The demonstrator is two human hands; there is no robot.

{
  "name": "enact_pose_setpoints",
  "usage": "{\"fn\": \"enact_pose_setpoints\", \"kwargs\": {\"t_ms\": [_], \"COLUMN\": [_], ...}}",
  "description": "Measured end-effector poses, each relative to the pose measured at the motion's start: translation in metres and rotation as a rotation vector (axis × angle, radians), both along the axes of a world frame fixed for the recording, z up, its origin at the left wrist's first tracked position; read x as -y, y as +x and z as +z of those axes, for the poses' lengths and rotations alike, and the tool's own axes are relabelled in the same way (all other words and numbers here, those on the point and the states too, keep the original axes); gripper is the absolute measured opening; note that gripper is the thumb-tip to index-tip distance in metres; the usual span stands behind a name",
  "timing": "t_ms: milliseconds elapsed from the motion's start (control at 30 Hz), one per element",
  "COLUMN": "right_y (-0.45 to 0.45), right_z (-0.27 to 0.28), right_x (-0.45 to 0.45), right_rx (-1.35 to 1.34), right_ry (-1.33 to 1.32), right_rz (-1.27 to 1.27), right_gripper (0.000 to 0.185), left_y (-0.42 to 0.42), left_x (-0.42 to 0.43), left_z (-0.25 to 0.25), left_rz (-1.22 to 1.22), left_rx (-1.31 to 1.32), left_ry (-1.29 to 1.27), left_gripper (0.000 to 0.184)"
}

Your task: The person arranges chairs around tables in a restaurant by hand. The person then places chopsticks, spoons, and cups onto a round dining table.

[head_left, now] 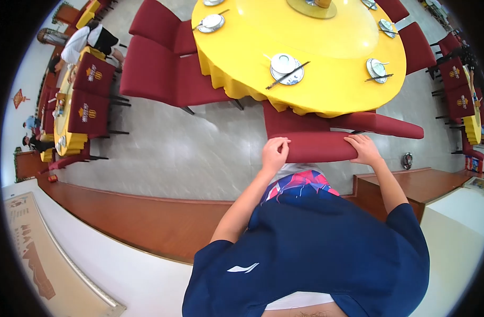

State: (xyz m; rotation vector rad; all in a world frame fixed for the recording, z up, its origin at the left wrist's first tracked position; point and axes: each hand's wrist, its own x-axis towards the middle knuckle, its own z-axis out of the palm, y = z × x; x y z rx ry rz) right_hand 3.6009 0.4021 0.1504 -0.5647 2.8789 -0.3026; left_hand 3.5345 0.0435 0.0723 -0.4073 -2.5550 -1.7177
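Note:
Directly in front of me stands a dark red upholstered chair (320, 147), its back's top edge towards me and its seat partly under the tablecloth. My left hand (275, 154) is closed at the left end of the chair back, fingers curled over the edge. At the opposite end, my right hand (364, 150) is wrapped over the corner, with the fingers on top. Beyond the chair is a round table with a yellow tablecloth (242, 58). The nearest place setting (287, 68) has a plate, a bowl and dark chopsticks lying across.
Another red chair (379, 124) is tucked in close on the right. More red chairs (152, 71) stand to the left. A wooden ledge (141, 211) runs behind me. At the far left, a person in a white top (75, 45) bends over another table.

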Motion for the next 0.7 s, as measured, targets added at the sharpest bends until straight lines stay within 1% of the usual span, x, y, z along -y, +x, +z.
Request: {"fn": "enact_pose_setpoints", "kwargs": {"t_ms": [100,200,267,300,333,400,467,500,533,600,633,667,700], "right_y": [0.003,0.004,0.002,0.001,-0.001,-0.002,-0.005,-0.007,-0.003,-0.001,0.005,0.015,0.016], "right_z": [-0.001,0.001,0.002,0.002,0.003,0.0,0.01,0.009,-0.001,-0.018,-0.039,-0.073,-0.095], "right_x": [0.003,0.012,0.017,0.021,0.025,0.027,0.035,0.042,0.049,0.038,0.022,0.008,0.013], "right_rx": [0.006,0.0,0.045,0.071,0.1,0.085,0.107,0.136,0.138,0.188,0.2,0.174,0.136], "right_ry": [0.033,0.055,0.056,0.059,0.065,0.11,0.14,0.175,0.159,0.424,0.422,0.607,0.789], "right_rz": [-0.054,-0.116,-0.162,-0.198,-0.234,-0.239,-0.278,-0.317,-0.322,-0.466,-0.457,-0.604,-0.751], "right_gripper": [0.081,0.08,0.08,0.08,0.08,0.081,0.08,0.08,0.08,0.073,0.073,0.066,0.059], "left_y": [-0.007,-0.011,-0.017,-0.022,-0.027,-0.037,-0.049,-0.06,-0.07,-0.086,-0.091,-0.088,-0.089], "left_x": [0.005,0.01,0.019,0.026,0.033,0.051,0.08,0.1,0.124,0.181,0.21,0.245,0.283], "left_z": [0.0,0.0,0.006,0.009,0.009,0.006,-0.001,-0.003,-0.017,-0.064,-0.077,-0.088,-0.1], "left_rz": [-0.115,-0.185,-0.264,-0.334,-0.412,-0.48,-0.52,-0.563,-0.63,-0.747,-0.628,-0.504,-0.431], "left_rx": [-0.084,-0.07,-0.08,-0.066,-0.05,-0.059,0.041,0.198,0.402,0.335,0.429,0.532,0.594], "left_ry": [-0.033,0.023,-0.013,-0.027,-0.057,-0.097,-0.144,-0.134,-0.223,-0.456,-0.392,-0.332,-0.333], "left_gripper": [0.015,0.016,0.017,0.019,0.026,0.034,0.039,0.039,0.038,0.037,0.038,0.038,0.037]}}
